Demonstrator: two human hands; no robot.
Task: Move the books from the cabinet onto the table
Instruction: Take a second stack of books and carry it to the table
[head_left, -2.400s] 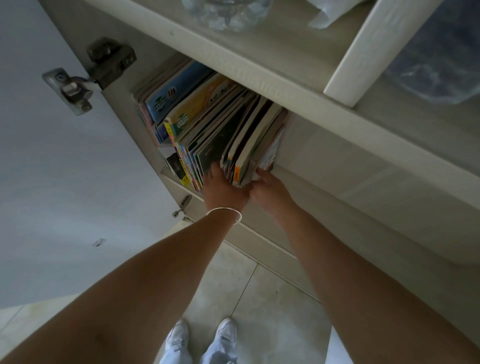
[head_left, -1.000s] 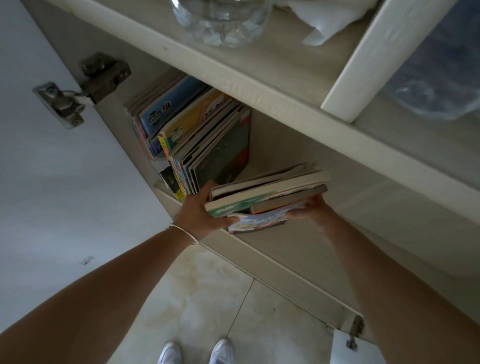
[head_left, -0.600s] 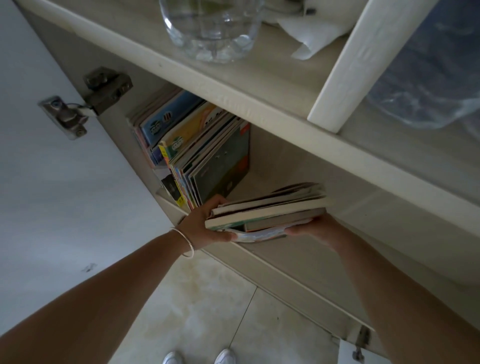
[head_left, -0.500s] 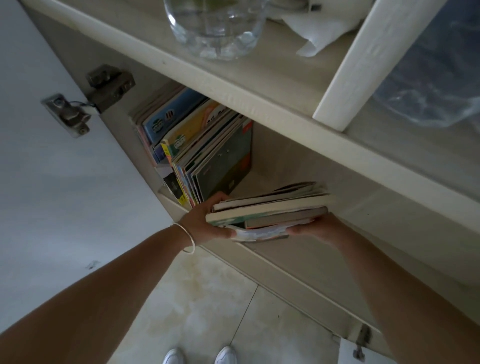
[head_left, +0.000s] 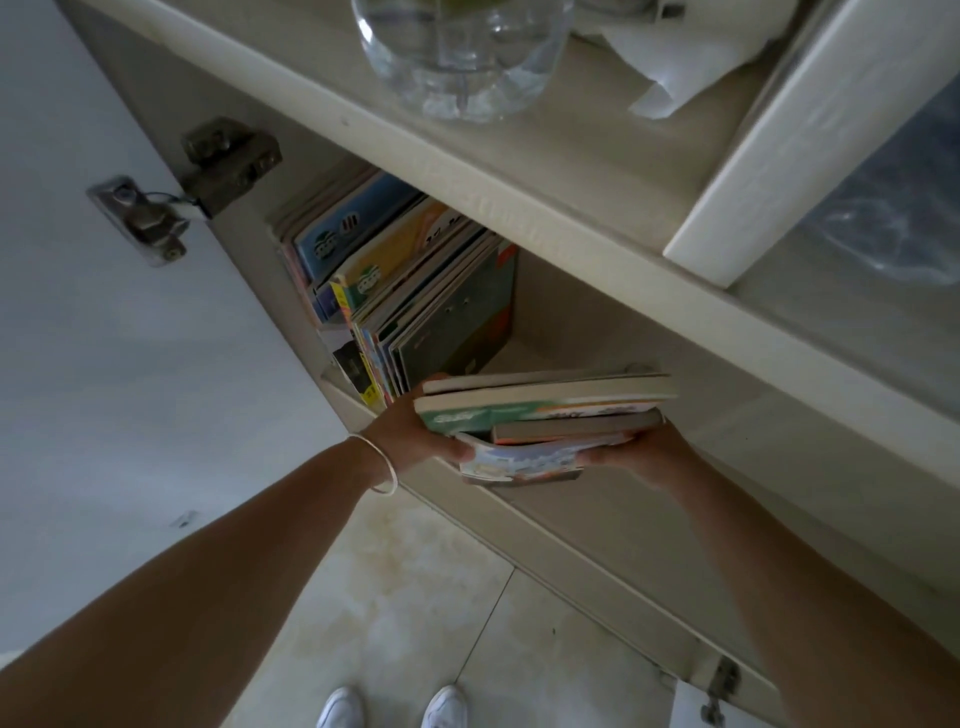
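Hands, left (head_left: 415, 439) and right (head_left: 641, 457), grip a flat book stack (head_left: 545, 410); upright books (head_left: 410, 291) fill the cabinet (head_left: 597, 249).

Small flat stack of books (head_left: 545, 410) at the cabinet (head_left: 545, 218) opening; more books upright (head_left: 415, 291) inside at left.

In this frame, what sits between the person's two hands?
In the head view, a small stack of books, lying flat, spans the gap: the left hand grips its left end and the right hand holds its right end from below.
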